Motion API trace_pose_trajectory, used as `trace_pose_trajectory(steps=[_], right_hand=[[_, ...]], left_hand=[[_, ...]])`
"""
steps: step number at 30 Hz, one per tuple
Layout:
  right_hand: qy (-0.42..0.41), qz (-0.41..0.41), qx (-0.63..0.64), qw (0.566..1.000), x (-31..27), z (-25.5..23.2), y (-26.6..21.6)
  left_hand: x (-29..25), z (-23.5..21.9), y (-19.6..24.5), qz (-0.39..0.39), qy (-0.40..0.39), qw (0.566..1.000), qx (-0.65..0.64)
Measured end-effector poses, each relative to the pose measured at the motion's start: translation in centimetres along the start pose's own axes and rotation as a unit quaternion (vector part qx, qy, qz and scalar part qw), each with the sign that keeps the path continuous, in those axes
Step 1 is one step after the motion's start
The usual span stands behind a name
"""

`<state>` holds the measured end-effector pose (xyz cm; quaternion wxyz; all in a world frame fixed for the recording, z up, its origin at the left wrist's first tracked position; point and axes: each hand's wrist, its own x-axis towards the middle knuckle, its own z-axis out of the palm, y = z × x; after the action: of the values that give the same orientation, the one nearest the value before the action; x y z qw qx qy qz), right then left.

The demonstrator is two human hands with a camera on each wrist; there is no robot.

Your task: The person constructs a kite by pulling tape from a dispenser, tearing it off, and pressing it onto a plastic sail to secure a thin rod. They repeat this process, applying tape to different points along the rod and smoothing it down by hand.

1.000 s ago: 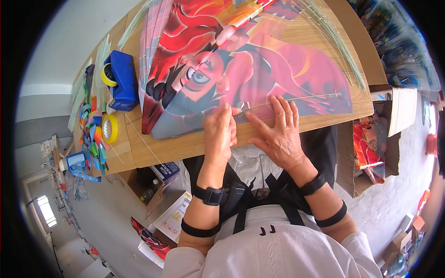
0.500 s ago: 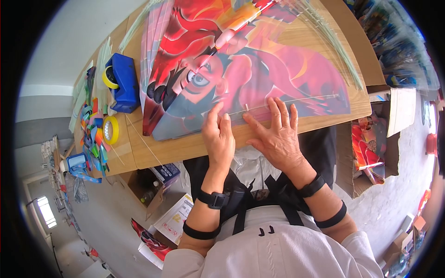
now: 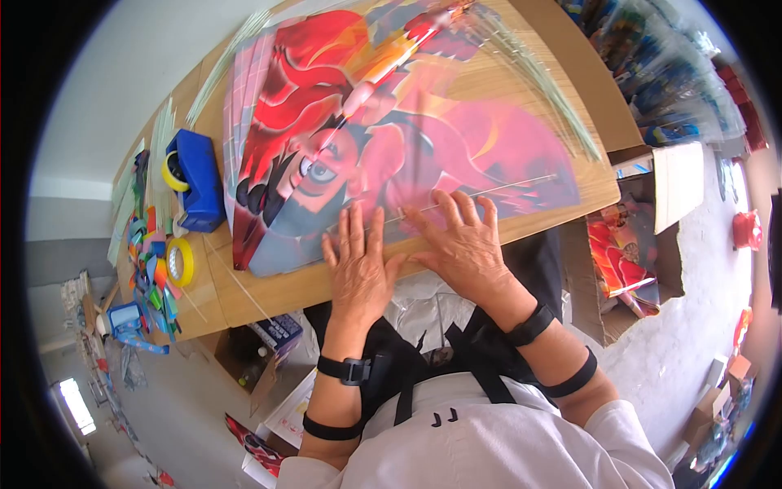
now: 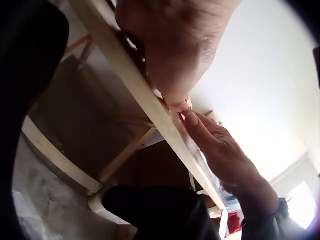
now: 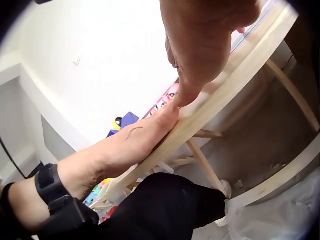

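Observation:
A large printed kite sail [image 3: 391, 163], with a red and pink cartoon face design, lies spread over the wooden table [image 3: 301, 287]. A thin rod [image 3: 521, 184] runs across it close to the near edge. My left hand [image 3: 358, 269] rests palm down with straight, spread fingers on that near edge. Beside it, my right hand [image 3: 464, 248] lies with fingers spread over the sail and the rod's line, the two thumbs close together. Both wrist views show the left hand [image 4: 180, 50] and right hand [image 5: 210, 45] at the table edge, most fingertips hidden.
On the left are a blue tape dispenser [image 3: 195, 179], a yellow tape roll [image 3: 180, 262] and a heap of coloured strips [image 3: 151, 277]. Thin pale sticks [image 3: 546, 102] lie at the far right. An open cardboard box [image 3: 668, 269] with printed material stands beyond the right edge.
My left hand has gone from curled fingers at the rod to flat, palm down on the sail. The right hand stays spread on the sail. The head view has shifted.

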<state>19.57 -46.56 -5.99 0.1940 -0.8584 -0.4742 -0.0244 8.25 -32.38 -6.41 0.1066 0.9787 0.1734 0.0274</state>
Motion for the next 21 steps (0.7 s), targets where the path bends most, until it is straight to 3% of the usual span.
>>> trace_pose_trajectory(steps=[3, 6, 9, 12, 17, 21], right_hand=[[0.034, 0.028, -0.021, 0.999, 0.1, -0.3, 1.9], [0.124, 0.072, -0.025, 0.989, -1.0, -1.1, 8.0], [0.157, 0.120, 0.017, 0.980, -1.5, -3.1, 13.5], [0.158, 0.119, 0.023, 0.980, -0.7, -4.0, 15.4], [0.086, 0.035, 0.101, 0.991, 1.6, -4.0, 17.0], [0.070, 0.031, 0.127, 0.989, 2.4, -4.1, 17.5]], left_hand=[[-0.1, -0.6, -0.7, -0.003, -0.044, 0.999, -0.002], [-0.1, -0.7, -1.3, 0.004, -0.056, 0.998, -0.019], [-0.1, -0.8, -1.0, 0.000, -0.056, 0.998, -0.021], [-0.1, -0.7, -1.3, 0.002, -0.058, 0.998, -0.021], [0.0, -0.8, -1.2, 0.003, -0.047, 0.999, -0.028], [0.2, -0.9, -1.0, 0.005, -0.036, 0.999, -0.028]])
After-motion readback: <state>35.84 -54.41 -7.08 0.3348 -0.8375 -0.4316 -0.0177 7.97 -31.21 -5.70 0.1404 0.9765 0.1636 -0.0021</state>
